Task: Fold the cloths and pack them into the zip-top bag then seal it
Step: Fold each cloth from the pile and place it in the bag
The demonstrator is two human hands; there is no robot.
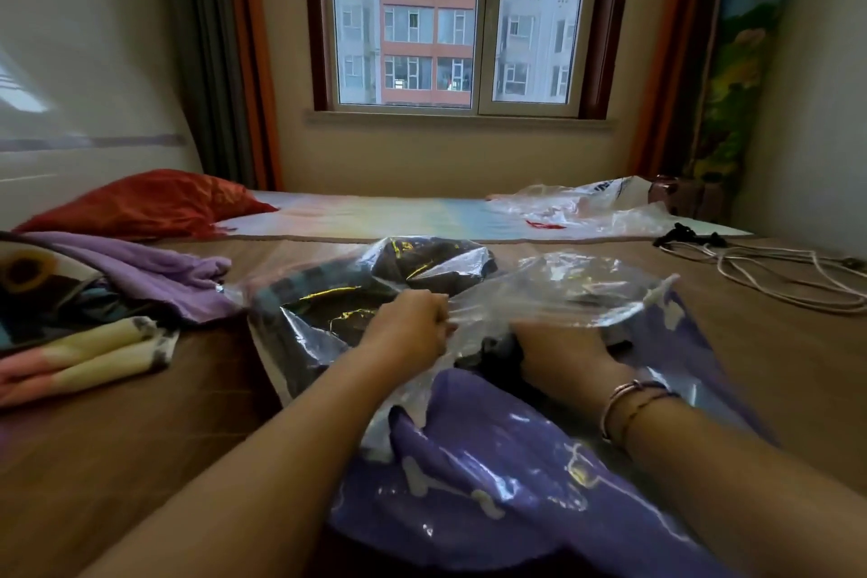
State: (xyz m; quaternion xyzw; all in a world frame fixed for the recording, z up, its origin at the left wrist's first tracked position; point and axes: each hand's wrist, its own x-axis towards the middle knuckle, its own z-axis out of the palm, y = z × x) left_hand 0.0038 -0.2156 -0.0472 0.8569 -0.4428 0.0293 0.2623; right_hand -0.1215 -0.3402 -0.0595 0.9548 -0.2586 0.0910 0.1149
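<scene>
Zip-top bag of clear, glossy plastic with a purple printed panel [506, 451] lies crumpled on the brown bed [140, 436], directly under and around both hands. The left hand [406, 324] is curled into a fist, pinching a fold of the clear film at the bag's upper layer. The right hand [558, 350] sits just beside it, apart from it, palm down with the fingers pushed into the bag's opening against a dark bundled cloth [488, 354]; whether those fingers grip the cloth cannot be told. A pair of thin bracelets [631, 404] circles the right wrist.

Beyond the left hand, more dark cloth with yellow markings [399, 277] shows through the wrinkled plastic, which throws bright glare. The purple panel nearer the person carries pale shapes and bulges unevenly.

Left of the left hand lie a lilac towel-like cloth [155, 272] and a folded cloth striped in pink, cream and grey [79, 357]. Farther off on that side rests a red pillow [145, 202]. Past the right hand, a second crumpled clear plastic bag [586, 207] lies near the far edge of the bed, and a white cord [769, 268] coils to the right. A window [460, 14] faces apartment buildings.
</scene>
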